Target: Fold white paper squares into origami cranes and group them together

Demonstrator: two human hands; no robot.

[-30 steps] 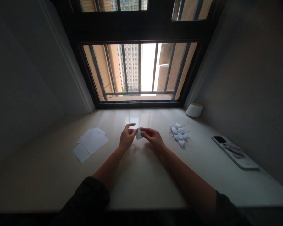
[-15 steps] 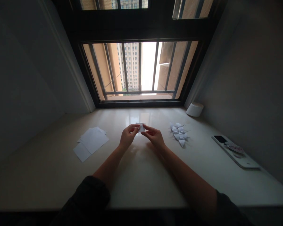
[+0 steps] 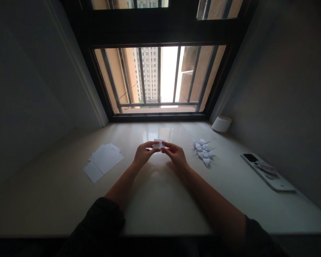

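A small piece of folded white paper (image 3: 158,144) is held up between my two hands, over the far middle of the pale sill. My left hand (image 3: 144,153) pinches its left side between thumb and fingers. On the right side, my right hand (image 3: 175,153) grips it the same way, fingertips close to those of the left. The folds are too small to make out fully, and the fingers cover part of the paper. To the right lies a cluster of several folded white paper cranes (image 3: 204,152). Flat white paper sheets (image 3: 107,160) lie overlapping to the left.
A white phone (image 3: 267,173) with a ring-like attachment on its back lies at the right, near the wall. A white rounded object (image 3: 222,124) stands in the back right corner. Behind the sill (image 3: 160,200) is a dark-framed window (image 3: 160,117) with bars outside.
My left hand has shifted slightly left, and its thumb has moved along the paper's lower edge. More of the paper shows between the fingers. My right hand has barely moved.
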